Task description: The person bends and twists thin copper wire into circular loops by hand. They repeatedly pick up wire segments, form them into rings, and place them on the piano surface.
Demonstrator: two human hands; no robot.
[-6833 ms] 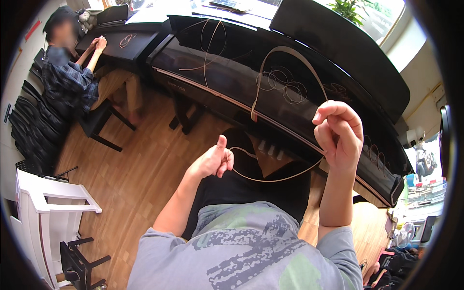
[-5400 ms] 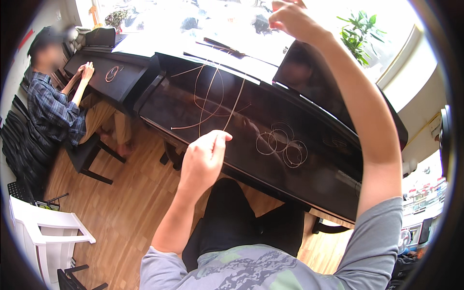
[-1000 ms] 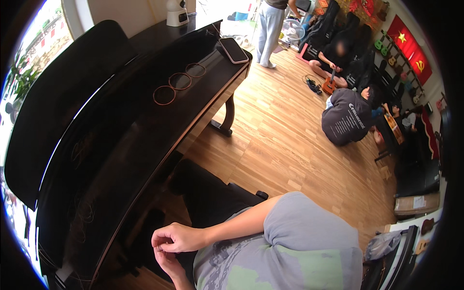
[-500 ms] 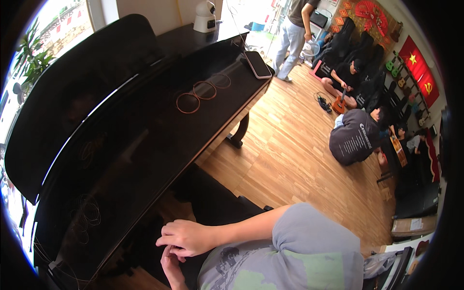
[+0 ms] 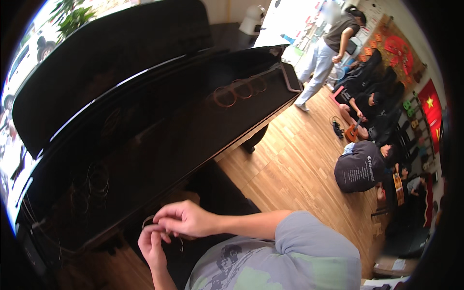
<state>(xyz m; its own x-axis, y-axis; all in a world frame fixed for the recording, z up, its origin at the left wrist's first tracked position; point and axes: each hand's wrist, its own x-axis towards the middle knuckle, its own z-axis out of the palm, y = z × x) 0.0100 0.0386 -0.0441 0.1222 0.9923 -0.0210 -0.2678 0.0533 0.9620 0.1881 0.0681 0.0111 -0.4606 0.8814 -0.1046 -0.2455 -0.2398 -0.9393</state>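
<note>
Hands [image 5: 189, 220] in pinch on thin, curved strand [image 5: 144, 221]; coppery coils [image 5: 234, 91] on glossy piano [image 5: 169, 145].

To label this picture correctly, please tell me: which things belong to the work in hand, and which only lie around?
In use:
left hand, right hand
thin pale strand at their fingers
probably related: reddish coils and pale coils on the black piano

Just there:
phone beside the reddish coils
plant
white round-headed device

2 foreground hands [image 5: 188, 221] [image 5: 152, 242], 3 coppery coils [image 5: 225, 106]
</note>
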